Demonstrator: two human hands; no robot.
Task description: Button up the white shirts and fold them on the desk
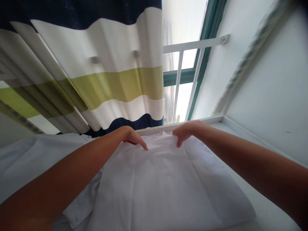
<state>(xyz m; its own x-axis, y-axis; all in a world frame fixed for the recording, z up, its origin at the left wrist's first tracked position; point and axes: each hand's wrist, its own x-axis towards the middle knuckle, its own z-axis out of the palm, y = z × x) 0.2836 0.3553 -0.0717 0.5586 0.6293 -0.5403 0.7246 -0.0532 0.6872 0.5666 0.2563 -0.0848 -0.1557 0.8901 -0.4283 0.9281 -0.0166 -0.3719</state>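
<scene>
A white cloth garment (166,183) lies folded flat in front of me, with long creases running down it. My left hand (134,137) is at the far left of its top edge, thumb on the upper face and the other fingers curled beneath the cloth. At the right of that same edge, my right hand (184,132) pinches the fabric, its thumb pointing down over the front. The fingertips of both hands are mostly hidden. A small fold of cloth stands up between the hands.
More crumpled white cloth (48,150) lies to the left. A striped navy, white and green curtain (115,80) hangs behind, beside a white railing (194,45) and a green-framed window (180,78). A white ledge (214,119) runs along the back; a white wall (271,83) closes the right side.
</scene>
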